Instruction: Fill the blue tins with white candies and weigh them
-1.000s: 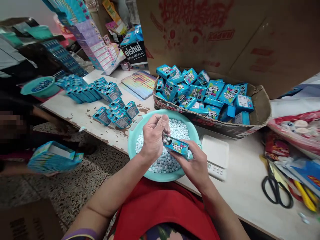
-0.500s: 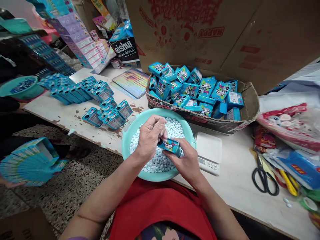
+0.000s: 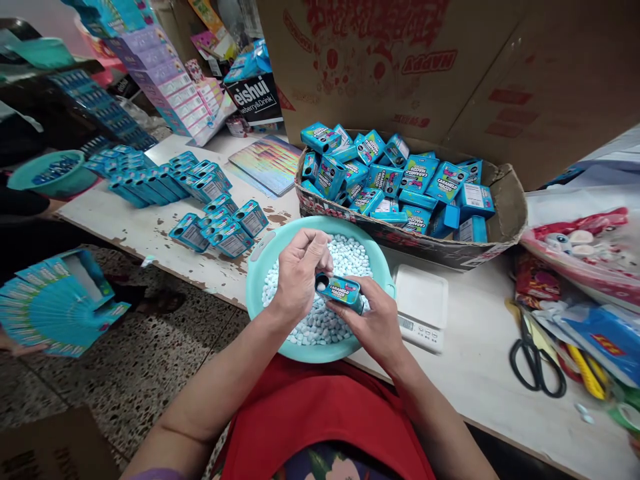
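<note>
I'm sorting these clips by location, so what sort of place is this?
Probably a small candy-packing workshop: a basin of pale sweets sits before the worker, a carton holds many small blue boxes, and a white scale lies beside the basin.

Both forearms angle inward from the lower corners; the left hand (image 3: 297, 273) is raised, its fingers curled in and thumb laid against them; the right hand (image 3: 375, 317) grips, thumb and fingers on opposite sides.

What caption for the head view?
Right hand holds a blue box over a teal basin of pale pieces, left hand at the box's opening.
</note>
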The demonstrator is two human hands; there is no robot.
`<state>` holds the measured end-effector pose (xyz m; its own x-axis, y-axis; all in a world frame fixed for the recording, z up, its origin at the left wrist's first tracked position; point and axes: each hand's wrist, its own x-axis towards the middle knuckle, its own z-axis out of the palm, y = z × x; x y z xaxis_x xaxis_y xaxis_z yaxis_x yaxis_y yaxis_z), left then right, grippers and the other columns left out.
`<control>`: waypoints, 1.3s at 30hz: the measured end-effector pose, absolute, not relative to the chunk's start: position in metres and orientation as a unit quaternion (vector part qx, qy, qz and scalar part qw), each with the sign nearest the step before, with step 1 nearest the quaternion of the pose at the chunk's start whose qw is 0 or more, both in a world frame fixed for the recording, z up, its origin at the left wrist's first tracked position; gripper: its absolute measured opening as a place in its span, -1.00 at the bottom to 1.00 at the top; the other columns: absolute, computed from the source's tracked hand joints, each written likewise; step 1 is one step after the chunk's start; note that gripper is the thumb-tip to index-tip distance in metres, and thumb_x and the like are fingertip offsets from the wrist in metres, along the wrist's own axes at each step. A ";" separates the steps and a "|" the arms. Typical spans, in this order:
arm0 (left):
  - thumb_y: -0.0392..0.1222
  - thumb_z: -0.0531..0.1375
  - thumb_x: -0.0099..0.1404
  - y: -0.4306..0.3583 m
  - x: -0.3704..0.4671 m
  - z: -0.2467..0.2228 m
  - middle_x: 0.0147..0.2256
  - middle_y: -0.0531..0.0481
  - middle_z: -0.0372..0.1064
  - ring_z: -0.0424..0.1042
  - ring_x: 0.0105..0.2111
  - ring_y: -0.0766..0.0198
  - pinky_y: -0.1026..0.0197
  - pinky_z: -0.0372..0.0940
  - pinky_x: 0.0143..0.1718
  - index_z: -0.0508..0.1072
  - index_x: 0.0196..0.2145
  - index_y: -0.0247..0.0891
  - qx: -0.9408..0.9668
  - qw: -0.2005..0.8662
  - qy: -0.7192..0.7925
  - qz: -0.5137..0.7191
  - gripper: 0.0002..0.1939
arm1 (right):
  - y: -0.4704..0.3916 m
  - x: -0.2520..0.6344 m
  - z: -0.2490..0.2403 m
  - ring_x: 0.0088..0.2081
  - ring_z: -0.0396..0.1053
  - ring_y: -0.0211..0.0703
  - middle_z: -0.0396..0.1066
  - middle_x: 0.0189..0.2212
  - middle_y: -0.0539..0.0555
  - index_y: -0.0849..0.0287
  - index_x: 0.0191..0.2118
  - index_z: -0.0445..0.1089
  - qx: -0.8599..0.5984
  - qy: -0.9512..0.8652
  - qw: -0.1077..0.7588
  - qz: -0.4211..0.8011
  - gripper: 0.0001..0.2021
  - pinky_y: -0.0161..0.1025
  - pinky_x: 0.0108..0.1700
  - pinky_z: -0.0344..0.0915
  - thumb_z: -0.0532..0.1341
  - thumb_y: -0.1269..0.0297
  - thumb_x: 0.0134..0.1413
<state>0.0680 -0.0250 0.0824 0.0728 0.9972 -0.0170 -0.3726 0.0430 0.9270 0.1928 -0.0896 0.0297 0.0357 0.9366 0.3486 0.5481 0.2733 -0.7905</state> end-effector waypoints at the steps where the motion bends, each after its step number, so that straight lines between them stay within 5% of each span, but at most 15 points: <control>1: -0.04 0.23 0.24 -0.025 0.068 0.082 -0.64 0.17 0.06 0.17 -0.60 0.42 0.34 0.12 -0.55 0.35 -0.40 -0.23 0.405 0.610 0.385 0.561 -0.78 | -0.090 0.193 0.030 -0.23 0.44 -0.10 0.48 -0.26 0.06 0.10 -0.13 0.39 -0.562 -0.660 0.449 0.216 -0.70 -0.18 -0.15 0.37 0.34 0.13 0.03; 15: -0.15 0.25 0.22 -0.020 0.059 0.088 -0.65 0.22 -0.11 -0.05 -0.68 0.51 0.44 -0.10 -0.68 0.38 -0.40 -0.25 0.374 0.609 0.372 0.593 -0.85 | -0.092 0.202 0.029 -0.23 0.46 -0.10 0.50 -0.26 0.05 0.09 -0.14 0.42 -0.576 -0.616 0.478 0.245 -0.68 -0.16 -0.15 0.39 0.36 0.12 -0.02; 21: -0.35 0.23 0.18 -0.012 0.015 0.054 -0.45 0.01 0.31 0.34 -0.49 0.45 0.47 0.25 -0.54 0.40 -0.38 -0.33 0.229 0.698 0.466 0.494 -0.95 | -0.107 0.269 0.026 -0.31 0.43 -0.15 0.48 -0.30 0.02 0.14 -0.16 0.44 -0.649 -0.467 0.578 0.163 -0.60 -0.20 -0.23 0.40 0.42 0.11 -0.15; 26: -0.54 0.12 0.17 -0.018 -0.001 0.028 -0.40 -0.06 0.36 0.42 -0.44 0.38 0.44 0.36 -0.51 0.43 -0.31 -0.36 0.182 0.714 0.502 0.453 -0.81 | -0.114 0.324 -0.002 -0.38 0.36 -0.21 0.44 -0.40 -0.02 0.20 -0.24 0.44 -0.708 -0.399 0.572 0.112 -0.61 -0.21 -0.26 0.36 0.42 0.09 -0.19; 30: -0.59 0.08 0.17 -0.018 0.007 0.027 -0.35 -0.10 0.38 0.48 -0.35 0.32 0.42 0.42 -0.44 0.40 -0.31 -0.35 0.134 0.697 0.537 0.455 -0.76 | -0.114 0.336 -0.035 -0.31 0.40 -0.16 0.47 -0.34 0.03 0.22 -0.19 0.42 -0.716 -0.383 0.567 0.137 -0.56 -0.13 -0.15 0.37 0.40 0.07 -0.19; 36: -0.49 0.06 0.23 -0.016 0.007 0.032 -0.44 -0.02 0.31 0.28 -0.59 0.49 0.52 0.20 -0.68 0.41 -0.31 -0.34 0.196 0.721 0.498 0.442 -0.82 | -0.124 0.344 -0.055 0.01 0.38 -0.04 0.39 0.02 0.19 0.16 0.05 0.31 -0.685 -0.384 0.601 0.151 -0.44 -0.02 0.07 0.30 0.35 0.09 -0.10; 39: -0.38 0.12 0.25 -0.019 0.005 0.030 -0.48 0.01 0.28 0.20 -0.64 0.47 0.50 0.08 -0.77 0.43 -0.33 -0.32 0.243 0.737 0.514 0.366 -0.91 | -0.134 0.352 -0.051 0.00 0.39 -0.07 0.37 0.03 0.22 0.17 0.05 0.30 -0.685 -0.344 0.631 0.118 -0.51 -0.01 0.06 0.32 0.29 0.08 0.01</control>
<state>0.0050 -0.0194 0.0301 0.2047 0.7892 -0.5791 -0.2893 0.6139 0.7344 0.3518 -0.1344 -0.0512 0.7350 0.6204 0.2736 0.3235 0.0337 -0.9456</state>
